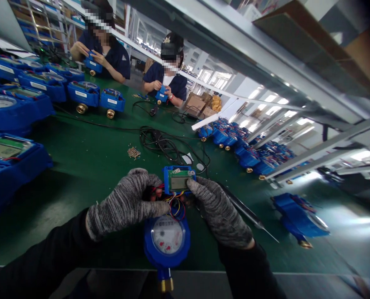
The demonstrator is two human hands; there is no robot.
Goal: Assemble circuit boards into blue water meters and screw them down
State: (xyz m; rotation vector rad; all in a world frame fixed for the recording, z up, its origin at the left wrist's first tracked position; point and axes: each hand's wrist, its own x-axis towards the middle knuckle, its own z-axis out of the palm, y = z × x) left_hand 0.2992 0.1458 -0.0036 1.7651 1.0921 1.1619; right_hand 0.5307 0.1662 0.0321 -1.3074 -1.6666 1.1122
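Note:
A blue water meter with a round dial and a brass fitting lies in front of me at the table's near edge. At its far end is an open blue housing with a green circuit board and a grey display. Thin coloured wires bunch between the display and the dial. My left hand, in a grey knit glove, is closed at the wires on the left, thumb over them. Gloved as well, my right hand grips the housing's right side, its thumb on the display's edge.
A pile of small screws and tangled black cables lie beyond my hands. An electric screwdriver rests right of my right hand. More blue meters line the left and right. Two co-workers sit opposite, each holding a meter.

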